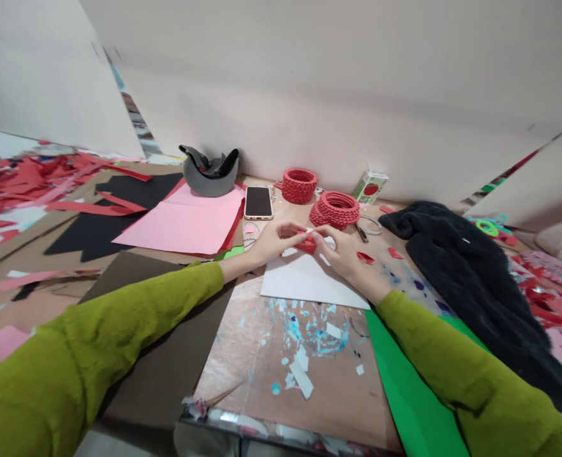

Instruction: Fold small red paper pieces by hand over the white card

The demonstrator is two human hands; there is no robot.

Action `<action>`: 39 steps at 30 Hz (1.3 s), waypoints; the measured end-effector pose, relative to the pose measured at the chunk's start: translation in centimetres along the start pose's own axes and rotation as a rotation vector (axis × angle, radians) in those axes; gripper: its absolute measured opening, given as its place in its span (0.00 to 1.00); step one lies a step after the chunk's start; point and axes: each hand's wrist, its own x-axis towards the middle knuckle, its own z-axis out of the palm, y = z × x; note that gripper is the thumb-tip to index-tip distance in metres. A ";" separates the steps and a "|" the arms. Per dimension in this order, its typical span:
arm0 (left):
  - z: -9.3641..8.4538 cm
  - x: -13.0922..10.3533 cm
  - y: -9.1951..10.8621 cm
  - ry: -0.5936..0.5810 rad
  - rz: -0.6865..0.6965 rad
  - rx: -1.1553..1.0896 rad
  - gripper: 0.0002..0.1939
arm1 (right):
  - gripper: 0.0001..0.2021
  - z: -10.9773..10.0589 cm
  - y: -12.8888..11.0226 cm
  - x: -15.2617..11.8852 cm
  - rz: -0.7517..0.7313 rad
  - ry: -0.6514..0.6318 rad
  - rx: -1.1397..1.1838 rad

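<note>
Over a white sheet (309, 279) near the middle of the table, my left hand (278, 241) and my right hand (337, 249) meet at a small red piece (308, 243). Fingers and thumbs of both hands are closed on it from either side, and they hide part of it. Just behind them stand two stacks of red zigzag-edged rings, one at the right (335, 209) and one farther back (299, 185). Small red scraps (365, 257) lie to the right of my right hand.
A phone (259, 203), a grey cap (211, 172) and pink paper (181, 219) lie at the left. A small box (370, 186) stands by the wall. Dark fuzzy cloth (471, 279) and green paper (414, 393) are at the right. Red strips (28, 184) pile up far left.
</note>
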 end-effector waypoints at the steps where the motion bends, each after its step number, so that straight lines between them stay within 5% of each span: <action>1: 0.0 0.0 0.0 0.000 -0.003 0.001 0.18 | 0.09 0.0 0.1 0.0 0.003 -0.001 -0.006; 30: 0.0 -0.1 0.0 -0.101 -0.024 -0.062 0.17 | 0.07 0.1 0.3 0.0 0.005 0.007 0.031; 39: 0.0 -0.5 0.5 -0.101 -0.020 0.070 0.16 | 0.05 0.3 0.8 -0.2 -0.035 0.026 -0.063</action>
